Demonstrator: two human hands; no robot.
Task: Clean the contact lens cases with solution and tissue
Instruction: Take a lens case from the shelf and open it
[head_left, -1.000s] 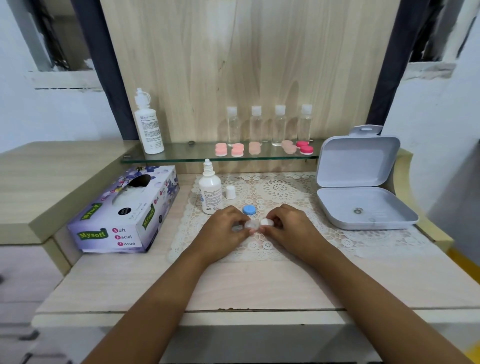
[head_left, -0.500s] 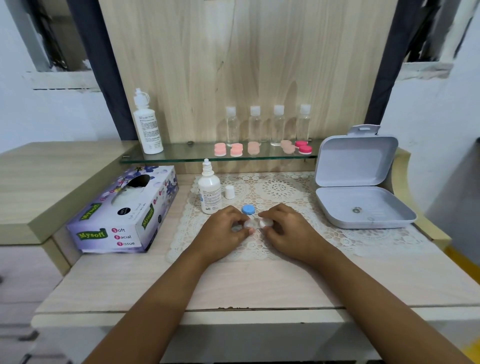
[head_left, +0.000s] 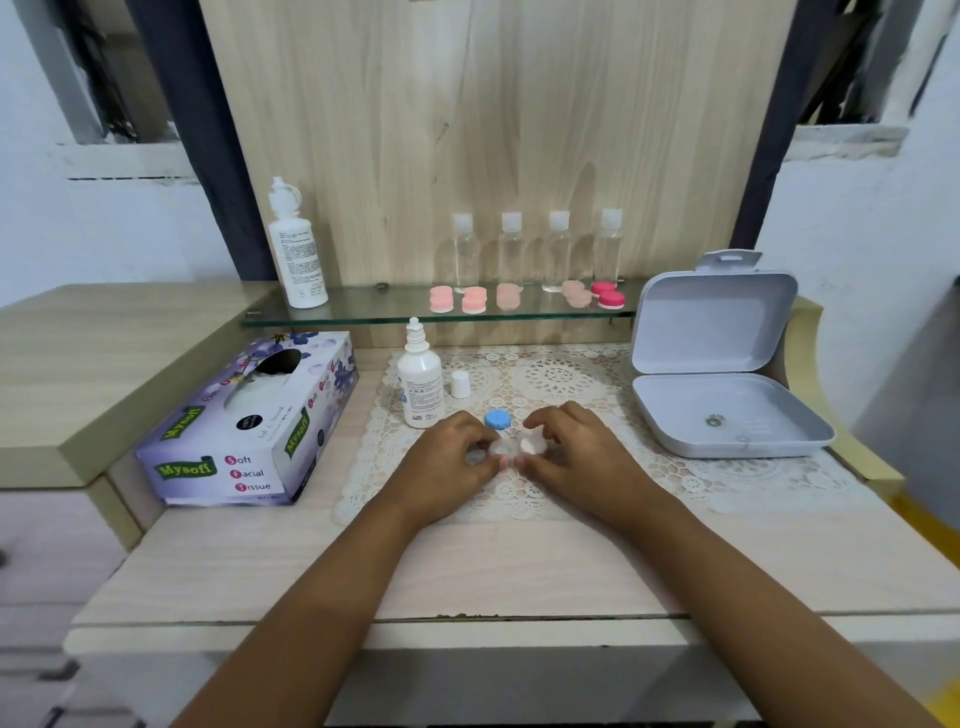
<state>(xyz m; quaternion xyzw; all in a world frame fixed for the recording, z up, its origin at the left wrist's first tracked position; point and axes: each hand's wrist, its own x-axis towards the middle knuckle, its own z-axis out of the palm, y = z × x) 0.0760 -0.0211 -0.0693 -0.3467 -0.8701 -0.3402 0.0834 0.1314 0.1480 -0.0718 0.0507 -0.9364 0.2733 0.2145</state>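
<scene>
Pinching a small see-through plastic lens case between them, both hands are resting low on a white lace mat with round openwork patterns. The left hand is curling its fingers and thumb around the case's left end, while the right hand is closing its fingertips on the round white cap sitting on the case's right end. A round blue cap is lying loose on the lace just behind the case. To the left, a white solution bottle is standing upright with its nozzle bare, and its little white lid is standing just beside it. A purple flowered cardboard tissue box is sitting farther left on the pale wood-grain desk, white tissue showing in its oval slot. A smooth grey plastic box with rounded corners is lying hinged open on the right. Behind, a glass shelf is carrying several round pink cases, four clear bottles with white tops and a tall white bottle.
</scene>
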